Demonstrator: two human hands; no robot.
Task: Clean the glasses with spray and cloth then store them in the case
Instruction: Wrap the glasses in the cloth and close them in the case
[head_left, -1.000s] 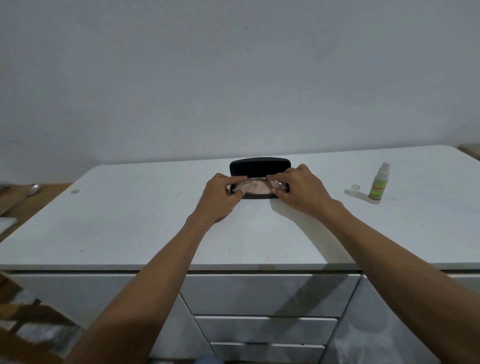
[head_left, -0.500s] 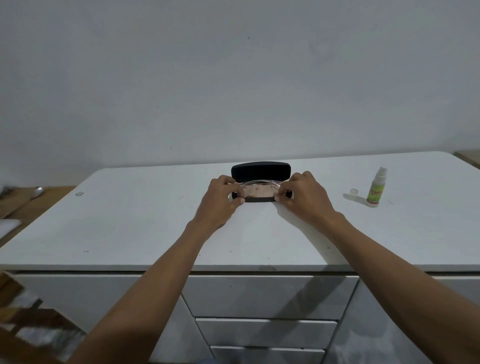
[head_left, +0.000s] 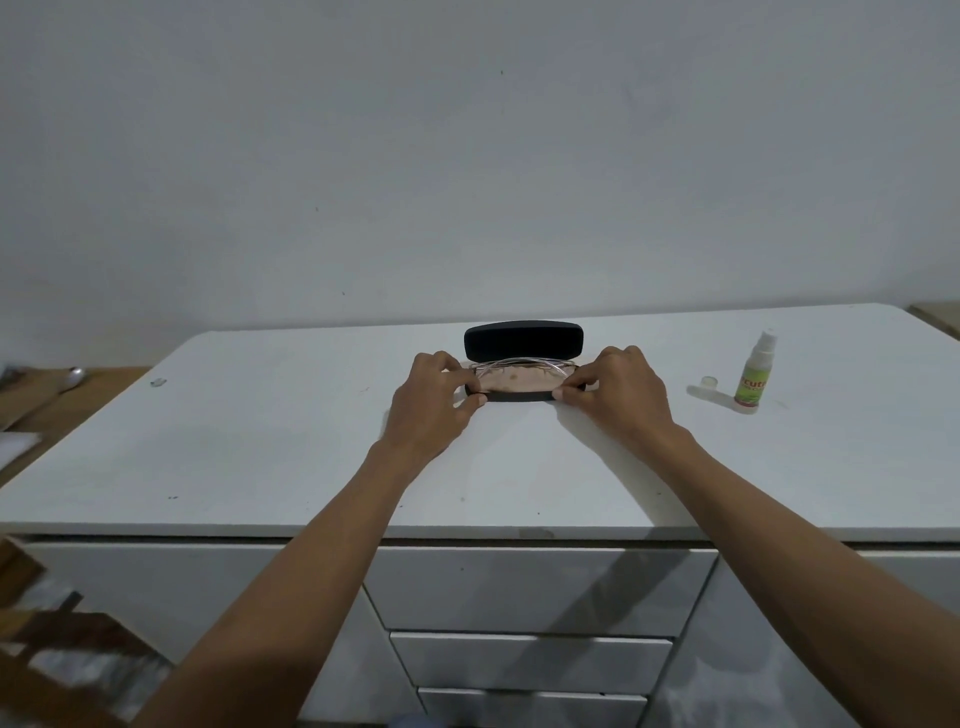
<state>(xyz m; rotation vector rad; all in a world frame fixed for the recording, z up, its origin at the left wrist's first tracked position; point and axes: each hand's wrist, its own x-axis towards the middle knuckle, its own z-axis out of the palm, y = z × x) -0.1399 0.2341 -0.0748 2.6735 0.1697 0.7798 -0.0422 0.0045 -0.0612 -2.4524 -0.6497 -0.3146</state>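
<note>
A black glasses case (head_left: 522, 339) stands open on the white countertop (head_left: 260, 441), its lid upright at the back. Inside its tray lie clear-framed glasses (head_left: 519, 365) on a pinkish cloth (head_left: 514, 383). My left hand (head_left: 434, 402) pinches the left end of the case and glasses. My right hand (head_left: 618, 395) pinches the right end. A small spray bottle (head_left: 754, 375) with a green label stands at the right, its clear cap (head_left: 708, 383) lying beside it.
White drawers (head_left: 530, 587) sit below the countertop's front edge. A brown wooden surface with a spoon (head_left: 70, 378) lies to the left. A small clear bit (head_left: 158, 382) rests near the counter's left edge. A plain wall rises behind.
Both hands have stayed at the ends of the case; the glasses have settled lower into the tray. The camera view has shifted slightly.
</note>
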